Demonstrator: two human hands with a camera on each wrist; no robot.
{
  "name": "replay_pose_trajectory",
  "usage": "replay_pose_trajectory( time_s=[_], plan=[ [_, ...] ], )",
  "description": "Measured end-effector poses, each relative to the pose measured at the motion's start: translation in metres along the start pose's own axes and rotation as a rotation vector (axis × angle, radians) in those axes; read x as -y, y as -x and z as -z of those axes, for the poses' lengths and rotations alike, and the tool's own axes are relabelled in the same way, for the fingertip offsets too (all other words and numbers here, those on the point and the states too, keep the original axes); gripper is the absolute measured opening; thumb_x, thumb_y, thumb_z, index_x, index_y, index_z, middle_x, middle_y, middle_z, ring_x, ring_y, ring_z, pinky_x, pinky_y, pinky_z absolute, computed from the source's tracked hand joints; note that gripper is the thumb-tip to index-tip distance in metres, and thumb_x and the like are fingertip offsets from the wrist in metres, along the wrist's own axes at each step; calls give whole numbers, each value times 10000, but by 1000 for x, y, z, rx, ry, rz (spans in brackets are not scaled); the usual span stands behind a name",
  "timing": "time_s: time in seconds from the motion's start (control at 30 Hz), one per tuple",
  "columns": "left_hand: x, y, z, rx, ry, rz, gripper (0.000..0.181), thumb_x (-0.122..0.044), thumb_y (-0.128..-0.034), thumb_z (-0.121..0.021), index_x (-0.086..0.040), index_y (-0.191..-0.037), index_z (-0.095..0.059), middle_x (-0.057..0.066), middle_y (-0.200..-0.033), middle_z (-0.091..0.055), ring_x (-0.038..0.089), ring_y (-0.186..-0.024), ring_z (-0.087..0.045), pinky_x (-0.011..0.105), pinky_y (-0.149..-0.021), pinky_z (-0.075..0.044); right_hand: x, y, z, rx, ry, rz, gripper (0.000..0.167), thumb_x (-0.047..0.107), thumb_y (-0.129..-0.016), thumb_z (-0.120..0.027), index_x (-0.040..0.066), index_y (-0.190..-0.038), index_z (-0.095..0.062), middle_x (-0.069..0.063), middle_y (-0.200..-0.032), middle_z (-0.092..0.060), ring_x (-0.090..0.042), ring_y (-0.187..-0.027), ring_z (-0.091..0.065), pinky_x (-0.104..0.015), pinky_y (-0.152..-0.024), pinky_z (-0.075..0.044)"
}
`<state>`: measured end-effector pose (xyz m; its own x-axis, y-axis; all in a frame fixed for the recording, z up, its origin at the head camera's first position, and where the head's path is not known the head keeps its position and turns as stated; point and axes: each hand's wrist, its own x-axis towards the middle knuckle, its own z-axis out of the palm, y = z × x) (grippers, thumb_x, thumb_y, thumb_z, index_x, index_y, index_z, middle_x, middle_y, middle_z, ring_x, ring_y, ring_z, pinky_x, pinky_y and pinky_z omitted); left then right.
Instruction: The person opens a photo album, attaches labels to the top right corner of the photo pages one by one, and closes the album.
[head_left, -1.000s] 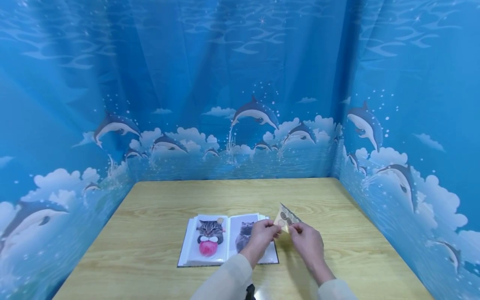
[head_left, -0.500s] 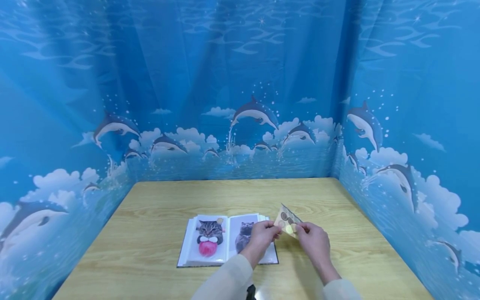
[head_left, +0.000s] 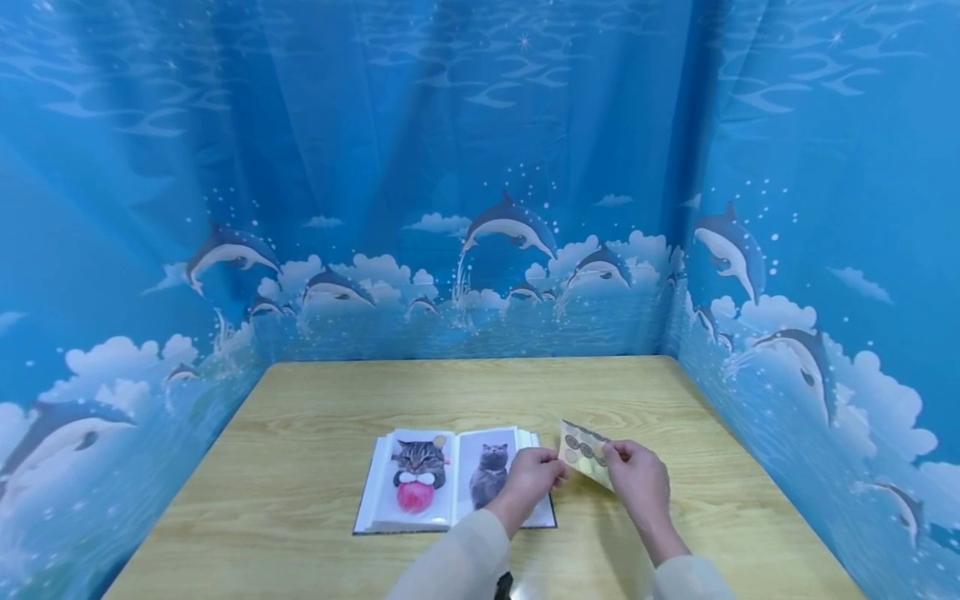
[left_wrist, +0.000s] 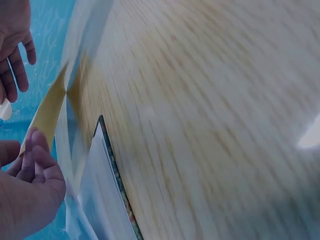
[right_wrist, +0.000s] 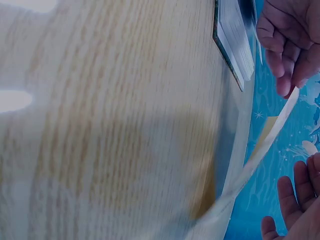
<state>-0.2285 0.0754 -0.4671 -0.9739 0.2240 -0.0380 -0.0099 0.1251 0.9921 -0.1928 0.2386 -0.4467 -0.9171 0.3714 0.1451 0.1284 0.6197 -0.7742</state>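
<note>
A sheet of round stickers with a yellowish back is held up over the table, to the right of an open photo album. My left hand pinches its near left corner, above the album's right page. At the sheet's right side is my right hand, its thumb and forefinger together. Both wrist views show a small pale round sticker at those fingertips, while the other fingers of the right hand are spread loosely. The left forearm and hand cover part of the right page.
The album shows a cat with a pink ball on the left page and a grey cat on the right. A round sticker lies at that left photo's upper right corner. The wooden table is enclosed by a blue dolphin curtain.
My right hand has moved right and slightly toward me. The sheet has turned and tipped lower, showing more of its face. My left hand keeps hold of the corner, almost in place.
</note>
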Motion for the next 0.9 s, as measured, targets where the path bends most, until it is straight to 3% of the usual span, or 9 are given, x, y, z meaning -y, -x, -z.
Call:
replay_pose_trajectory(
  time_s=[0.1,0.3,0.47,0.6,0.77,0.9],
  plan=[
    [-1,0,2,33,-72,-20,186,21,-842,-640,63,-1005,-717,73,-764,-704,147,-669,-653,335,-696,-589,1,0,-1,-3,14,6,297,232,-970,-595,-19,-1093,-695,-118,-950,-706,-197,-701,-570,-328,-628,-446],
    [0,0,10,34,-243,-73,377,-42,-856,-687,97,-1202,-637,103,-895,-716,149,-711,-661,327,-721,-589,2,0,-5,7,21,3,291,225,-968,-597,-15,-1097,-697,-102,-931,-703,-201,-718,-582,-333,-628,-452],
    [1,-1,16,14,-332,-162,337,-27,-843,-706,81,-1160,-667,76,-839,-700,105,-676,-616,242,-606,-543,4,0,-8,30,-2,1,275,201,-963,-599,-23,-1096,-690,-84,-891,-688,-187,-676,-558,-312,-582,-439],
    [2,-2,24,-17,-366,-223,302,-30,-826,-707,45,-1119,-693,20,-791,-679,76,-678,-587,208,-614,-513,6,0,-11,24,7,14,252,195,-954,-610,-12,-1065,-702,-71,-870,-690,-181,-674,-563,-311,-592,-443],
    [3,-3,37,-35,-419,-232,307,-50,-836,-708,25,-1133,-692,17,-828,-687,105,-730,-613,247,-675,-534,6,-2,-18,16,18,54,218,173,-944,-624,-1,-1033,-719,-82,-879,-708,-178,-666,-572,-317,-592,-456],
    [4,0,50,-55,-540,-219,308,-113,-854,-731,-7,-1142,-699,77,-954,-702,223,-888,-658,383,-845,-542,6,-3,-25,15,11,88,188,144,-933,-638,2,-1018,-729,-97,-896,-722,-169,-678,-592,-318,-613,-479]
  ],
)
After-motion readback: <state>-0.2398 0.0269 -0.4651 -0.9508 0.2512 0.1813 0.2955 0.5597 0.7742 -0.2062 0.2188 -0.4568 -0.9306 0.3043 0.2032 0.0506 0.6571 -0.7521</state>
